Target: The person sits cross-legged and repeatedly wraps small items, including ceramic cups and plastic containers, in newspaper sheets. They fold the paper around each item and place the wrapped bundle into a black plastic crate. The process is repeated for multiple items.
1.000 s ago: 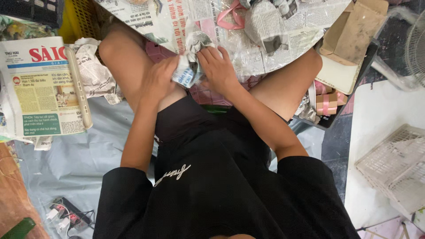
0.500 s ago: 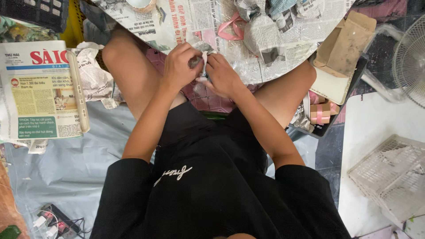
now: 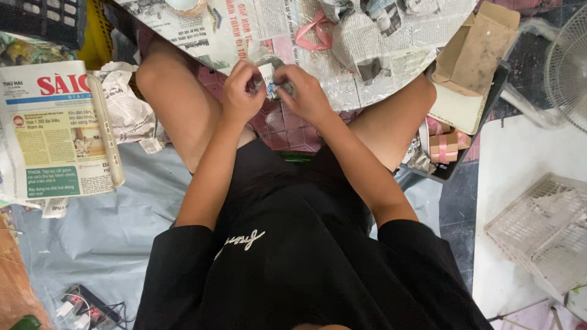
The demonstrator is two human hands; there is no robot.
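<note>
Centrally, in the upper middle of the frame, both hands meet over a small wad partly wrapped in newsprint.

Left to right:

1. Folded newspaper lies at the left edge, well apart from the hands, with a crumpled sheet just beside it.
2. Left hand is closed in a pinch on the wad's left end.
3. The wad sits between the two hands, above the lap and at the near edge of the newspaper-covered surface. Its long axis appears to run roughly left to right across the frame, one end toward each hand. Which end leads cannot be told; fingers hide most of it.
4. Right hand is closed on the right end, fingers curled over the top. Neither hand is nearer; both touch the wad.
5. Cardboard box sits upper right, well apart, with a white basket at the lower right.
</note>
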